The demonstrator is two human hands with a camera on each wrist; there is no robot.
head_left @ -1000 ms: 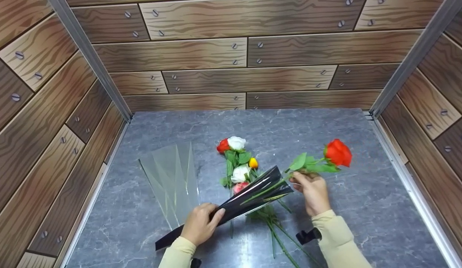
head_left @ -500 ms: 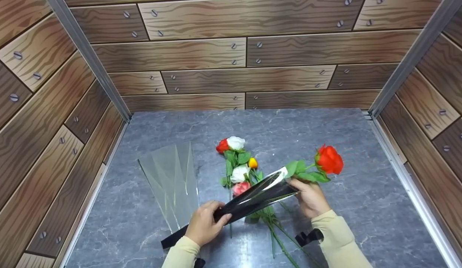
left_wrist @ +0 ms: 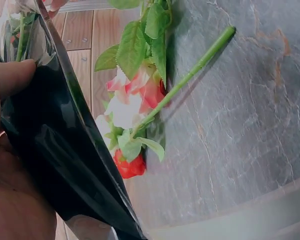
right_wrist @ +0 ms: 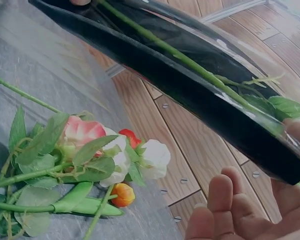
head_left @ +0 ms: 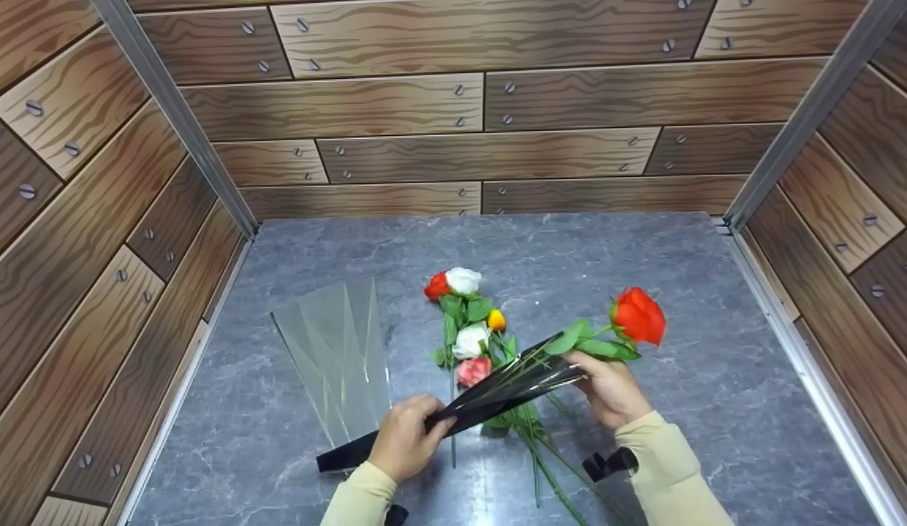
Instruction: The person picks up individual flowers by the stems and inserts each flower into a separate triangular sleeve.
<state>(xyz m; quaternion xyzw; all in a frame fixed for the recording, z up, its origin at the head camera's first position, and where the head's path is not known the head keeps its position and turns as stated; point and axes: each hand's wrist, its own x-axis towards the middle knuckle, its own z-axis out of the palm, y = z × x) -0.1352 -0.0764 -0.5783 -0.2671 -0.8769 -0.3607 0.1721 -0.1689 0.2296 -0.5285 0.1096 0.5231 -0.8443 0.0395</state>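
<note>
Gleaming marbled tabletop, plank-patterned walls

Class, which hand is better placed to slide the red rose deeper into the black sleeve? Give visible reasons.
Probably the right hand: it is at the open mouth of the black flower sleeve, close to the red rose. The left hand grips the sleeve farther down, which suits steadying it.

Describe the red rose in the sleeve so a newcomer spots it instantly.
Over the gray table, a black sleeve slants from the left hand toward the right hand. The red rose pokes out of its right end. Unlike the other red flower, beside a white flower, its bloom stands alone.
</note>
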